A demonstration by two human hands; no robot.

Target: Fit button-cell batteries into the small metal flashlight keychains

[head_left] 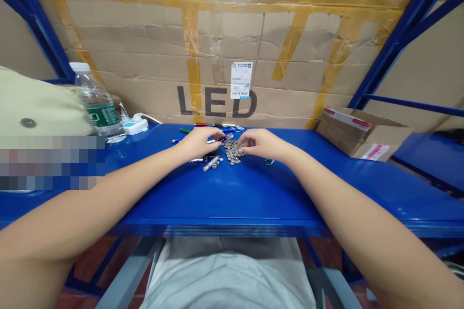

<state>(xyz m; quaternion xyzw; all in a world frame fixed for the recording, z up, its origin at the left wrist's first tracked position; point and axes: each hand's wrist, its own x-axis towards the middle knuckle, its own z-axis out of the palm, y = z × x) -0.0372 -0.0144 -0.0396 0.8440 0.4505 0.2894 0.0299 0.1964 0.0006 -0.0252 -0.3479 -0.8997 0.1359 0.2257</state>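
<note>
Beside the heap of small silvery discs [234,151] mid-shelf, the left hand [197,142] pinches a slim purple-tipped tube [222,139]; the right hand [259,142] curls narrowly on the heap's far side. A nudge could scatter discs toward the loose cylinders [211,163] just left.

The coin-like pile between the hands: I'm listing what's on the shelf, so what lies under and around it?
The pile of small metal discs lies on the blue shelf. Left of it lie metal cylinders. The right hand covers its right edge, so anything beneath there is hidden.
</note>
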